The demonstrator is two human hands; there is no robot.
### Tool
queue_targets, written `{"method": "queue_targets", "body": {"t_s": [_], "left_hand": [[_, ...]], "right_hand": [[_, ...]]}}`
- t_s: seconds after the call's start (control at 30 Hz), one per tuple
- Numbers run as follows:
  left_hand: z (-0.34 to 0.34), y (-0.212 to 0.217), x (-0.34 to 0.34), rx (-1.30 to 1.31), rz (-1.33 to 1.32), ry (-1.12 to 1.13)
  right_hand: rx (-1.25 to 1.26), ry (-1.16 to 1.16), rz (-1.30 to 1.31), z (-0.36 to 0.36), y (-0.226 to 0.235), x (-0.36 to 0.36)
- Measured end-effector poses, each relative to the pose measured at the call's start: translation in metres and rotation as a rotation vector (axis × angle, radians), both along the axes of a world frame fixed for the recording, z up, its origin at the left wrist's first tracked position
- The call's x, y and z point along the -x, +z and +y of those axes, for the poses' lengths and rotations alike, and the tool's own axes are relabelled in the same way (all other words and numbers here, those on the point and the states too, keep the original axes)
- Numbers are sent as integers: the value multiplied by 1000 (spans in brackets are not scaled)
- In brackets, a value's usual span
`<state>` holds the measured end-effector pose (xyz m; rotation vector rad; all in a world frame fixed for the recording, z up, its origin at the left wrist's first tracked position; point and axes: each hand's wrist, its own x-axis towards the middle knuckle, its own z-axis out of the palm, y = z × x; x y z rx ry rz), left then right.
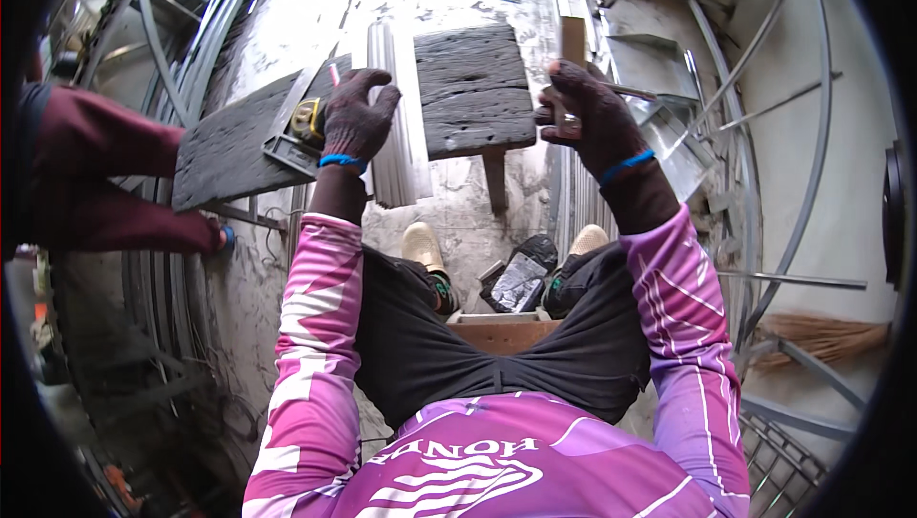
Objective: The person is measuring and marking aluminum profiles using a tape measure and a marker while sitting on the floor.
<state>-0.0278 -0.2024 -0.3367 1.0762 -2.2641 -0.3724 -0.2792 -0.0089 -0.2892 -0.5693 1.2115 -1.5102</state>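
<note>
Silvery, a small piece [568, 126] sits at the curled fingers of our right hand [597, 109], seemingly being handled; we can't tell if they clamp it. Moving it calls for steadiness. Our left hand [359, 118], fingers apart, is beside a tape measure [307, 119].

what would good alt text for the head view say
A gloved right hand holds a small shiny object, too unclear to identify; the gloved left hand is beside a yellow-and-black tape measure on a dark board. Long pale strips lie between that board and a second dark one; another person's legs show at far left.
</note>
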Motion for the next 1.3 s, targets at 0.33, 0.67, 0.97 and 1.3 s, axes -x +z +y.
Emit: {"method": "queue_targets", "body": {"t_s": [0.33, 0.67, 0.97, 1.3], "left_hand": [[38, 18, 17, -47, -432, 39], [65, -9, 24, 127, -935, -72], [79, -2, -17, -854, 421, -29], [157, -32, 7, -1156, 591, 212]], "right_hand": [[-38, 9, -19, -14, -7, -3], [-4, 23, -15, -11, 4, -2], [38, -35, -143, -6, 1, 15], [3, -46, -235, -15, -15, 15]]}}
